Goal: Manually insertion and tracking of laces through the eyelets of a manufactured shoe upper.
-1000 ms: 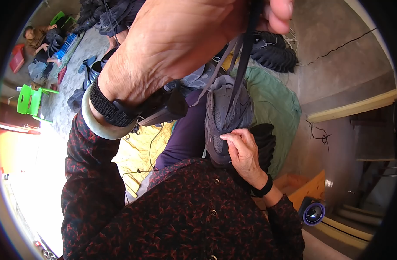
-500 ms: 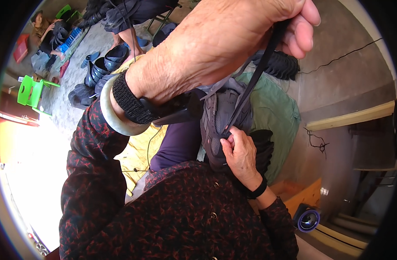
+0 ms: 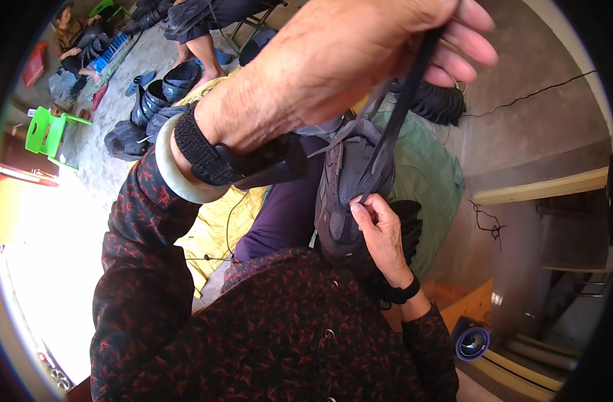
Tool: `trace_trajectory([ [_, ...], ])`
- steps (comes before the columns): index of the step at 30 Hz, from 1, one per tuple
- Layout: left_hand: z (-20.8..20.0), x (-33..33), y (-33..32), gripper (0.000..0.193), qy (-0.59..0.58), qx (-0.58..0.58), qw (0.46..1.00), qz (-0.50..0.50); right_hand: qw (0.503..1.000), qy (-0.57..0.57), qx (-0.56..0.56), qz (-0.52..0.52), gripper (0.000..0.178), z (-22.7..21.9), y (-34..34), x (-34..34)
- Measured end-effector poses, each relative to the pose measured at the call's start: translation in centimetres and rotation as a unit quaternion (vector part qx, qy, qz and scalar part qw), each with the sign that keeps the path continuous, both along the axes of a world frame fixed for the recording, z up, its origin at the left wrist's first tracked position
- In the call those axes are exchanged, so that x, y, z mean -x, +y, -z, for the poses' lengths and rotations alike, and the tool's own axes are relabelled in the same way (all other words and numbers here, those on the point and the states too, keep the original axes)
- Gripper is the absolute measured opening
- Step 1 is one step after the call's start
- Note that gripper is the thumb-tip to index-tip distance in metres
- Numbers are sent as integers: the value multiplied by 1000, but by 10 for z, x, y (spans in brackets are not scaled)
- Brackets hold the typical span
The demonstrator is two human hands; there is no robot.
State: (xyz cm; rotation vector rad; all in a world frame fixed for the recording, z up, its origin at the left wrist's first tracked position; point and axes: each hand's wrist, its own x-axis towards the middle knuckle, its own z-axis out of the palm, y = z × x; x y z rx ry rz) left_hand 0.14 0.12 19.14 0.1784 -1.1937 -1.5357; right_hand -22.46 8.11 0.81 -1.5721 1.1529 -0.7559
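A dark grey sneaker (image 3: 334, 228) sits in front of me with its toe toward my body. A long black shoelace (image 3: 401, 110) runs taut from the shoe's front up to my left hand (image 3: 393, 40), which is raised high and grips it with partly curled fingers. My right hand (image 3: 381, 231) rests at the side of the shoe, thumb and forefinger pinched on the lace close to the front of the lacing. A lighter grey lace end (image 3: 350, 127) trails over the shoe's opening. My left forearm, with a bangle and a black strap, covers part of the area behind.
Stacked dark shoe parts (image 3: 437, 104) lie on a green cloth (image 3: 433, 174) beyond the shoe. A yellow sheet (image 3: 209, 234) spreads at my left. Farther off are a green chair (image 3: 46, 134), dark shoe pieces (image 3: 156, 100) and two other people. A wooden box (image 3: 467, 305) stands at right.
My left hand has shifted slightly right and its fingers have loosened a little. The shoe has tilted and moved slightly right. My right hand still pinches at the lacing.
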Motion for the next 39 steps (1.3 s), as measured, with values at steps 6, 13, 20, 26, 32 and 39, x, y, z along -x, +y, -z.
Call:
trace_trajectory([
  [6,49,-91,6,52,-94,-80,991,-52,973,-166,-157,-43,12,-16,-9,18],
  [13,158,-210,102,41,-241,-383,871,-192,911,-333,-245,-1,17,-13,-27,55],
  [20,253,-268,185,36,-320,-492,742,-323,813,-492,-311,21,16,-22,-50,95],
  [26,310,-290,208,28,-613,-333,590,-407,819,-478,-279,155,10,-39,-84,192],
  [32,246,-155,141,20,-557,-192,724,-358,862,-363,-257,243,8,-55,-112,341],
  [39,210,-26,101,23,-487,-19,849,-204,845,-365,-186,345,20,-97,-125,487],
])
